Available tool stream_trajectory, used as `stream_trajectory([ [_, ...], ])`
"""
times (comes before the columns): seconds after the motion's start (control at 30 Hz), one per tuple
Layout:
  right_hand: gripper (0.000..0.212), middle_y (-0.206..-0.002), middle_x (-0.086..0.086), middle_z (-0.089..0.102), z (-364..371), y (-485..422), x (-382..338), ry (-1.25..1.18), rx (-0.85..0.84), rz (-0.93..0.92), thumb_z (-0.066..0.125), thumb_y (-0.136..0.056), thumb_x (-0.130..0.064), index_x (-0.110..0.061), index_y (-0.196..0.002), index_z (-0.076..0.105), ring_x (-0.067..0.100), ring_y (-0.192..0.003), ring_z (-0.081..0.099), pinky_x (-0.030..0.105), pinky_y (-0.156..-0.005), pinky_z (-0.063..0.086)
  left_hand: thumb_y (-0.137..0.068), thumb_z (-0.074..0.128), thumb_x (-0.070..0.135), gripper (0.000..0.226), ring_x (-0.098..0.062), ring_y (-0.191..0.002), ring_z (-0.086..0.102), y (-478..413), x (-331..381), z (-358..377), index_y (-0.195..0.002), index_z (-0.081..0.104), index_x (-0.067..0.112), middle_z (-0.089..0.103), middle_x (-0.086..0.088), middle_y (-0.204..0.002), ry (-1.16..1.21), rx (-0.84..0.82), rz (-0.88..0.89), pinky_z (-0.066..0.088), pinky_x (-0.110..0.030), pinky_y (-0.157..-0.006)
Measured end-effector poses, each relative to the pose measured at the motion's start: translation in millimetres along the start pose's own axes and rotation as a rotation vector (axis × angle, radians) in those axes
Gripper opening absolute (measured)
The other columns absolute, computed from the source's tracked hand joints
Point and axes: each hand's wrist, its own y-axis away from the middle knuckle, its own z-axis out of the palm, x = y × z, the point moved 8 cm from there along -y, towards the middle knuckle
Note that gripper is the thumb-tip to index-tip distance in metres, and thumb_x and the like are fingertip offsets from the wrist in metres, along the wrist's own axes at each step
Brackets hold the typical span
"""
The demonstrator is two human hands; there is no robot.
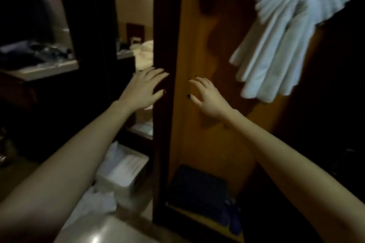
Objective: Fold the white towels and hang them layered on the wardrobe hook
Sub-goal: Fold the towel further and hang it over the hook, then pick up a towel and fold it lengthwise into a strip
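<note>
Dim hotel-room light falls on an open wardrobe, its orange-brown back panel (197, 55) framed by a dark upright post (165, 35). Seen from the head camera, the folded white towels (276, 45) hang high at the right inside the wardrobe, fanned in layered strips; the hook itself is hidden behind them. The left hand (144, 87) and right hand (207, 96) are both empty, fingers spread and relaxed. The left is in front of the post and the right before the panel, both well below the towels. Hanging looks done for this bundle. Pale linen (145, 51) lies on a counter beyond, so the next move likely calls for turning left to fetch it, if it is a towel at all.
</note>
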Motion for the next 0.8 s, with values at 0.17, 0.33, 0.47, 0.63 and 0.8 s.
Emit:
stream_trajectory([
  [0.17, 0.056, -0.160, 0.009, 0.024, 142, -21, -92, -0.111, -0.215, -0.103, 0.049, -0.101, -0.032, -0.017, -0.152, 0.032, 0.027, -0.149, 0.014, 0.044, -0.120, 0.017, -0.096, 0.055, 0.038, 0.060, -0.029, -0.146, 0.023, 120, -120, 41, -0.151, 0.036, 0.022, 0.032, -0.005, -0.157, -0.031, -0.136, -0.216, 0.020, -0.046, -0.118],
  [0.33, 0.057, -0.155, 0.015, 0.031, 268, -58, -168, -0.128, -0.392, -0.162, 0.054, -0.099, -0.028, -0.011, -0.149, 0.035, 0.030, -0.145, 0.024, 0.040, -0.116, 0.023, -0.098, 0.050, 0.042, 0.059, -0.027, -0.146, 0.023, 208, -229, 85, -0.151, 0.033, 0.024, 0.031, -0.004, -0.157, -0.062, -0.295, -0.338, 0.021, -0.047, -0.118],
  [0.47, 0.059, -0.154, 0.017, 0.032, 354, -93, -201, -0.129, -0.497, -0.098, 0.053, -0.099, -0.031, -0.010, -0.151, 0.033, 0.033, -0.142, 0.027, 0.041, -0.115, 0.027, -0.097, 0.050, 0.041, 0.059, -0.027, -0.145, 0.024, 259, -312, 118, -0.151, 0.032, 0.025, 0.032, -0.003, -0.157, -0.048, -0.370, -0.433, 0.023, -0.047, -0.117],
  [0.63, 0.062, -0.153, 0.019, 0.033, 437, -128, -213, -0.195, -0.550, 0.083, 0.054, -0.099, -0.034, -0.010, -0.151, 0.032, 0.037, -0.141, 0.029, 0.047, -0.113, 0.031, -0.097, 0.051, 0.037, 0.059, -0.026, -0.147, 0.020, 286, -392, 158, -0.151, 0.030, 0.027, 0.029, 0.000, -0.157, 0.005, -0.415, -0.496, 0.021, -0.046, -0.118],
  [0.8, 0.062, -0.152, 0.023, 0.035, 529, -152, -215, -0.266, -0.630, 0.144, 0.055, -0.099, -0.030, -0.004, -0.150, 0.032, 0.040, -0.139, 0.033, 0.042, -0.111, 0.026, -0.099, 0.050, 0.035, 0.059, -0.025, -0.147, 0.017, 307, -437, 237, -0.152, 0.028, 0.024, 0.025, -0.001, -0.158, 0.102, -0.551, -0.523, 0.020, -0.047, -0.118],
])
